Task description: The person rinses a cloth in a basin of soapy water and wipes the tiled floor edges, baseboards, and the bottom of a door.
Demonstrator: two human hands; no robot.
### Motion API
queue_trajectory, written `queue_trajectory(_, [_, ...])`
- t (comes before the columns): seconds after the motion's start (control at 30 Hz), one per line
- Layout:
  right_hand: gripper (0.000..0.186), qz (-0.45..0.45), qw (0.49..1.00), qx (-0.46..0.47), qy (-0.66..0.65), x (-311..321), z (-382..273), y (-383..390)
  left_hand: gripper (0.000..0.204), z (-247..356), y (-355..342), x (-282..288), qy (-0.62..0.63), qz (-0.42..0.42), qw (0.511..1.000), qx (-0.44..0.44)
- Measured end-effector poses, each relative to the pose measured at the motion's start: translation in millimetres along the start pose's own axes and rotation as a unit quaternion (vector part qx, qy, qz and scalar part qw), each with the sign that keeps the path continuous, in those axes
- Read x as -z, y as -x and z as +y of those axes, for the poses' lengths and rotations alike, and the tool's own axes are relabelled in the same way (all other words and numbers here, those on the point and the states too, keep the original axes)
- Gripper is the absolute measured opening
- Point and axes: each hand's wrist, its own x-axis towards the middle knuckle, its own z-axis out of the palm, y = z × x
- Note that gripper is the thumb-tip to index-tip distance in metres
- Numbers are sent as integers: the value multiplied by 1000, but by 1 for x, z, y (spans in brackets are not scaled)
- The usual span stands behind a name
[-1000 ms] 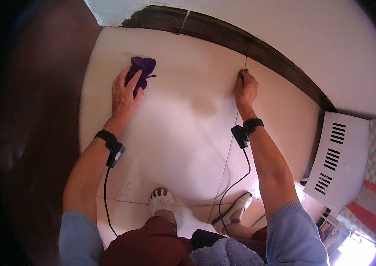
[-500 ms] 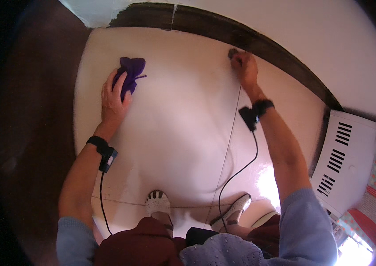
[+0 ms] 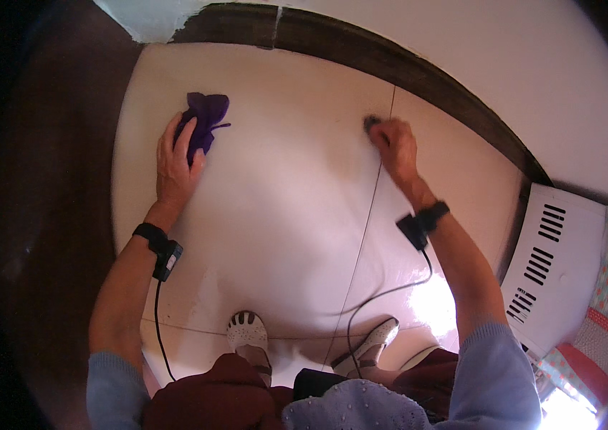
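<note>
While the left hand [image 3: 175, 161] presses flat on a purple cloth [image 3: 205, 122], the right hand [image 3: 393, 147] grips a small dark scrubber [image 3: 371, 123] against the pale floor tile [image 3: 282, 215]

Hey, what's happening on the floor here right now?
A person is bent over a pale tiled floor with both hands down on it. The left hand presses on a crumpled purple cloth. The right hand is closed around a small dark object, too blurred to identify, held against a grout line near the dark baseboard. Each wrist wears a black band with a cable. A white slotted appliance stands to the right.
</note>
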Motion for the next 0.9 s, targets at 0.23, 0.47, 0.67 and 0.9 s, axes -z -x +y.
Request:
queue_trajectory(0.23, [10,52,995,-11,89,20,44,-59,55,10,-13,-10,25,21,999,-30])
queue_trajectory(0.47, [8,14,999,30,-15,3,-14,43,54,2,-1,3,1,4,1000,-3])
queue_trajectory(0.67, [7,34,999,-10,27,22,39,-27,52,9,-8,-5,9,16,1000,-19])
queue_trajectory(0.9, [9,-10,998,-57,31,23,11,2,51,6,-9,-3,-16,6,1000,-7])
